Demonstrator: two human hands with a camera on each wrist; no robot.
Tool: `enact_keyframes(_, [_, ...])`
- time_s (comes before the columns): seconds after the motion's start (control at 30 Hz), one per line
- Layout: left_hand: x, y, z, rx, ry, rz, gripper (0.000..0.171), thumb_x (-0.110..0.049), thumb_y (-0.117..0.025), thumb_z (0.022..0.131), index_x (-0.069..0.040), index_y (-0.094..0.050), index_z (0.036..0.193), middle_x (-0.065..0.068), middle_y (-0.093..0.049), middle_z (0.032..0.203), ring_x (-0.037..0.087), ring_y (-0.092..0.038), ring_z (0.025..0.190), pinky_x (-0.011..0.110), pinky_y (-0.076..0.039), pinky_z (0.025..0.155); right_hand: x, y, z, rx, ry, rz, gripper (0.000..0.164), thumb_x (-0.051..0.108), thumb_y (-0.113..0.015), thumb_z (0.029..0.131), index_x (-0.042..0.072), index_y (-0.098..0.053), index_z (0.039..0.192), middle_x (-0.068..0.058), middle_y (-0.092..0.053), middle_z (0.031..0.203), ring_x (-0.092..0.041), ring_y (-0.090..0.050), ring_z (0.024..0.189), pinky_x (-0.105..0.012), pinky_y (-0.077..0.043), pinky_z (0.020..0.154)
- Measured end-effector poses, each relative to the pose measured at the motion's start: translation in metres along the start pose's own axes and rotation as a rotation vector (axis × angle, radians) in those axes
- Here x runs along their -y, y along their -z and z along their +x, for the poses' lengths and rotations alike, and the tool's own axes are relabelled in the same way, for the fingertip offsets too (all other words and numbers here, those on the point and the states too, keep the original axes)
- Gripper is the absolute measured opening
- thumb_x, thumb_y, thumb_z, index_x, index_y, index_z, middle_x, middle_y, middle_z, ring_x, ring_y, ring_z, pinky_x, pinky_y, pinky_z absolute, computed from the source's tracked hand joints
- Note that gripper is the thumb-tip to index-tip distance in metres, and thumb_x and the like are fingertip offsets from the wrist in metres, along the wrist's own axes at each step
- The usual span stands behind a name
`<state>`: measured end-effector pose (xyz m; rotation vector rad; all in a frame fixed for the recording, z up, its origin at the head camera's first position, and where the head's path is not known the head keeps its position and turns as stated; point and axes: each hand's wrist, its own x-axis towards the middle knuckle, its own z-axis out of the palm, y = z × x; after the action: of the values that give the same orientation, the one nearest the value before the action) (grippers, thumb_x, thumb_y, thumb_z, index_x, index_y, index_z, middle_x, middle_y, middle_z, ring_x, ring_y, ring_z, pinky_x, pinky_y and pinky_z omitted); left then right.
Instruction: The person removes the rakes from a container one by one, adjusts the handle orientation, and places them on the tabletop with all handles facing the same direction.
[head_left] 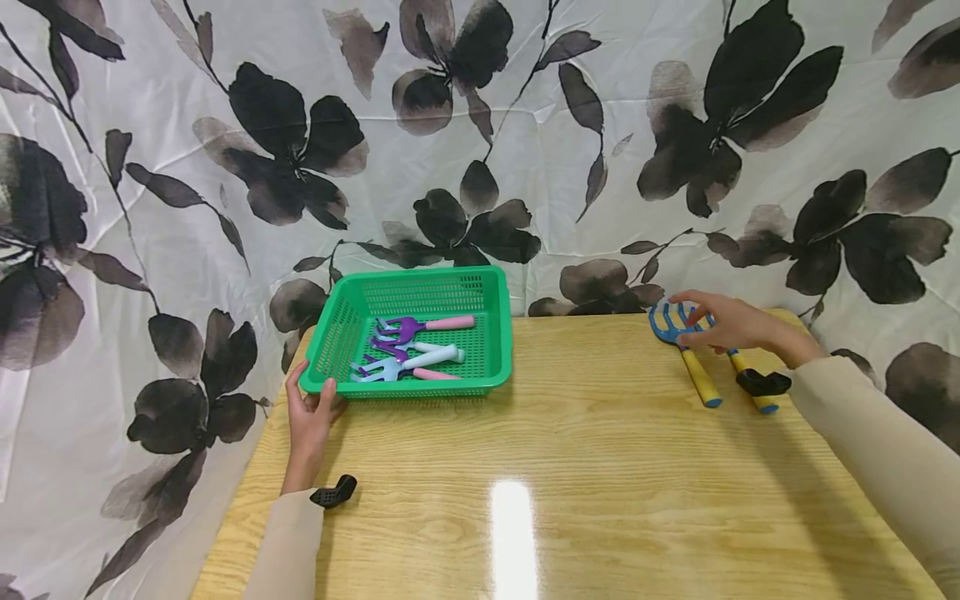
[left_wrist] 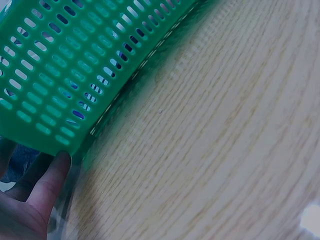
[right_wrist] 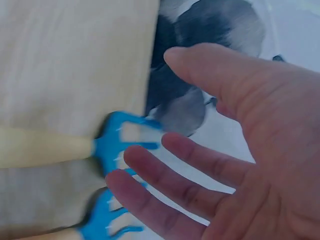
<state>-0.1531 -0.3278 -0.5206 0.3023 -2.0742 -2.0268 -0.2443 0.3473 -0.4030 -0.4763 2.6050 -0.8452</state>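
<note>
My left hand (head_left: 309, 425) grips the front left corner of a green plastic basket (head_left: 501, 333), thumb at the front and fingers at the left side. In the left wrist view, fingertips touch the perforated basket wall (left_wrist: 55, 100). Inside lie several small garden hand forks: a purple fork with a pink handle (head_left: 450, 322) on top, and a light blue fork (head_left: 431, 358) in front. At the right, my right hand (head_left: 731, 323) hovers with spread fingers over two blue hand forks with yellow handles: the left fork (head_left: 701, 379) and the right fork (head_left: 763, 406), partly hidden. It holds nothing.
The light wooden table (head_left: 570, 433) carries the basket at the back left and the yellow-handled forks at the back right. A floral cloth (head_left: 570, 167) hangs behind the table's back edge. A bright reflection lies at the front middle.
</note>
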Motion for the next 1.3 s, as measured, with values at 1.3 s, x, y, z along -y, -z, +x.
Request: enact_keyframes(1.3, [0.003,0.000,0.008,-0.021,-0.054,-0.049,0.070,-0.023,-0.061,0.105,-0.024,-0.021,0.163,0.030,-0.054,0.132,0.010,-0.068,0.102,0.045,-0.057,0.094,0.204,-0.025,0.167,0.194,0.363,-0.132,0.074,0.018,-0.076,0.096,0.021,-0.036,0.158,-0.019,-0.058,0.138,-0.031,-0.070,0.107,-0.050,-0.056,0.093])
